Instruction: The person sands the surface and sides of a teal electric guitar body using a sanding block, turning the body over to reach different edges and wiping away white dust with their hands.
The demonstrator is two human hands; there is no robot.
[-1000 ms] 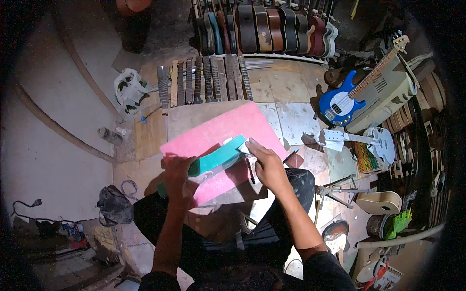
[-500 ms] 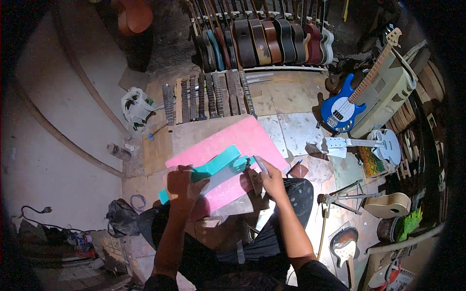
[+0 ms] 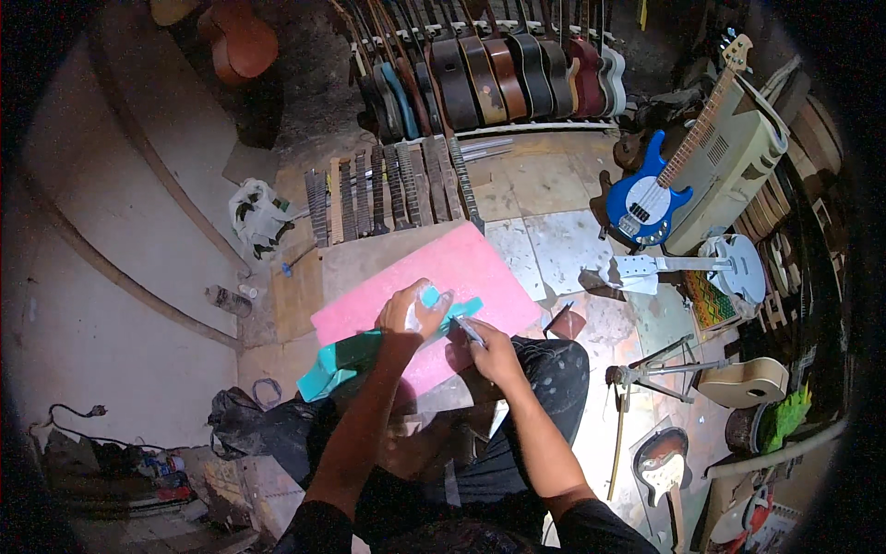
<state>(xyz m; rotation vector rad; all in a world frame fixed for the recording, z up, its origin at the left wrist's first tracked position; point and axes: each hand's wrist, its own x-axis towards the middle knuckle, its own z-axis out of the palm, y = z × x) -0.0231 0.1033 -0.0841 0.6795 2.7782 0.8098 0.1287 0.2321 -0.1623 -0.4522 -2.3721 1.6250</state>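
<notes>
A teal guitar body (image 3: 340, 358) lies tilted across a pink board (image 3: 452, 263) in front of me, its lower left end reaching past the board's edge. My left hand (image 3: 413, 312), dusted white on its back, is closed round the upper part of the body, and that arm hides some of it. At the body's right end, my right hand (image 3: 496, 355) grips a slim grey tool (image 3: 469, 330). The tool's tip is at or very near the teal edge; its exact kind is too small to tell.
Several guitar necks (image 3: 378, 189) lie in a row beyond the board, before a rack of guitars (image 3: 503, 78). To the right are a blue bass guitar (image 3: 653, 196), a pale blue guitar (image 3: 736, 270) and a metal stand (image 3: 651, 374). A bottle (image 3: 227, 299) lies left.
The teal body has been turned and shifted lower left. My left hand has moved up and right along it; my right hand has come slightly left and down with the tool.
</notes>
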